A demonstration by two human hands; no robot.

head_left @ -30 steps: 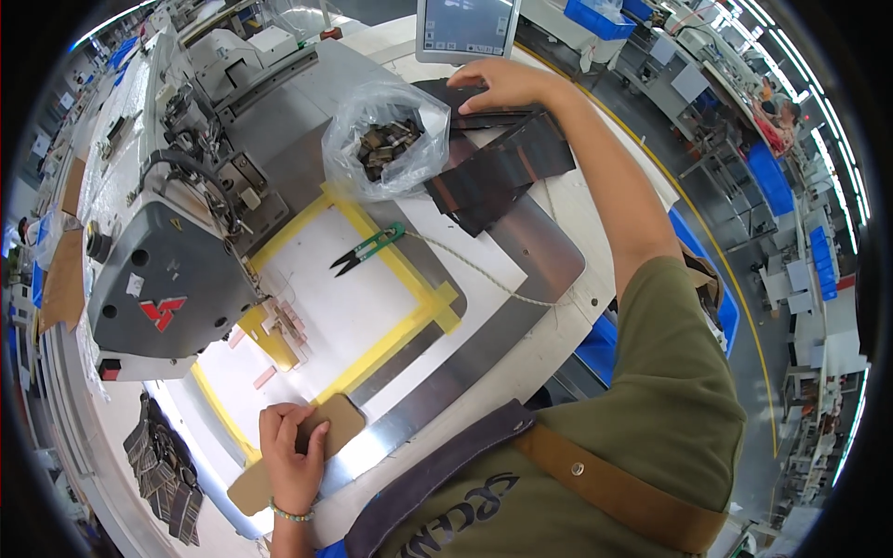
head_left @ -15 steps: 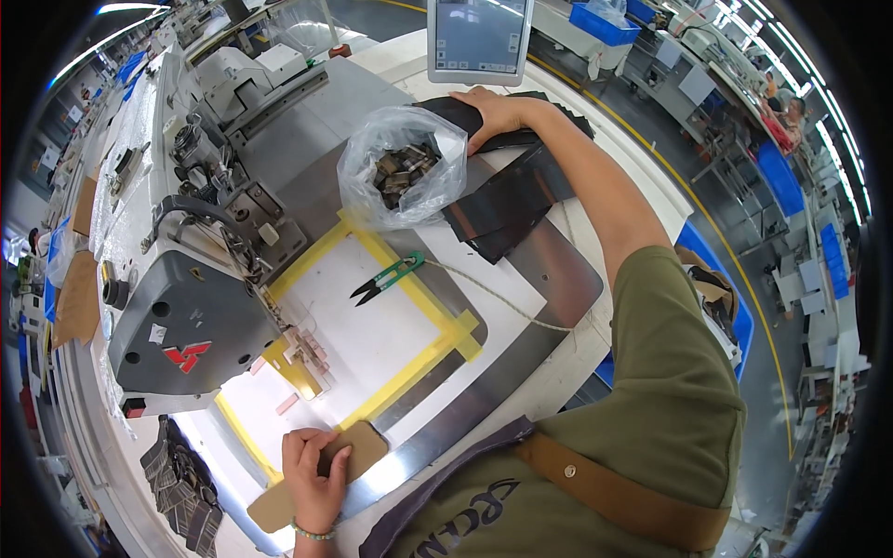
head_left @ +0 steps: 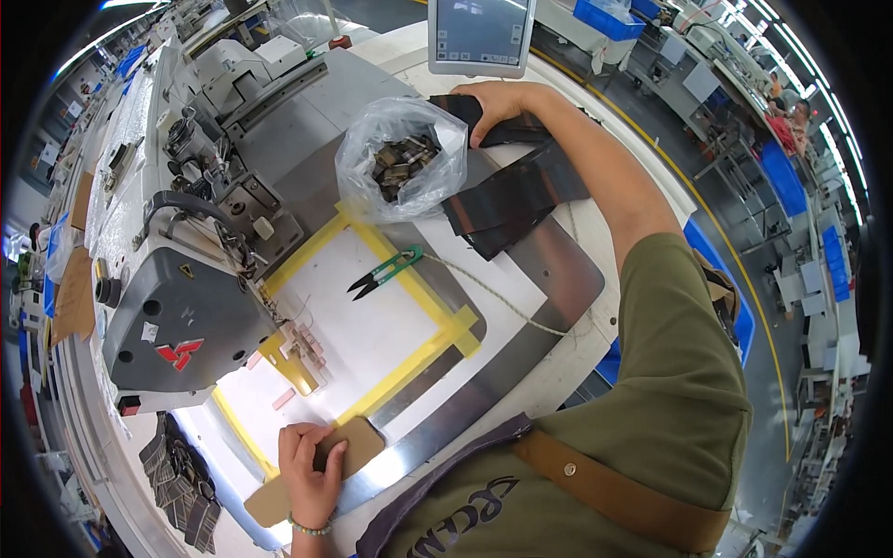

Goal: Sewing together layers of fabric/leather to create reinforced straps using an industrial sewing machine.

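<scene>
Near the front edge of the machine bed, my left hand [head_left: 312, 476] is closed over a flat tan piece with rounded corners [head_left: 358, 448]. Its fingers are curled, and a dark patch shows between thumb and fingers. At the far side my right hand [head_left: 498, 104] grips a bundle of black webbing strips [head_left: 521, 130], thumb on the near side. More black strips with a brown stripe [head_left: 512, 197] lie fanned out just nearer to me. Left of that hand stands a clear plastic bag [head_left: 358, 177] holding small metal buckles [head_left: 405, 163].
The grey sewing machine head [head_left: 186, 316] overhangs the left side of the yellow-taped white work plate [head_left: 372, 312]. Green-handled thread snips [head_left: 386, 272] on a cord lie on it. Dark patterned strips [head_left: 177, 479] are piled at lower left. A screen [head_left: 479, 37] stands at the back.
My right hand has shifted slightly along the black strips, and the strips under it have moved a little. My left hand stays on the tan piece.
</scene>
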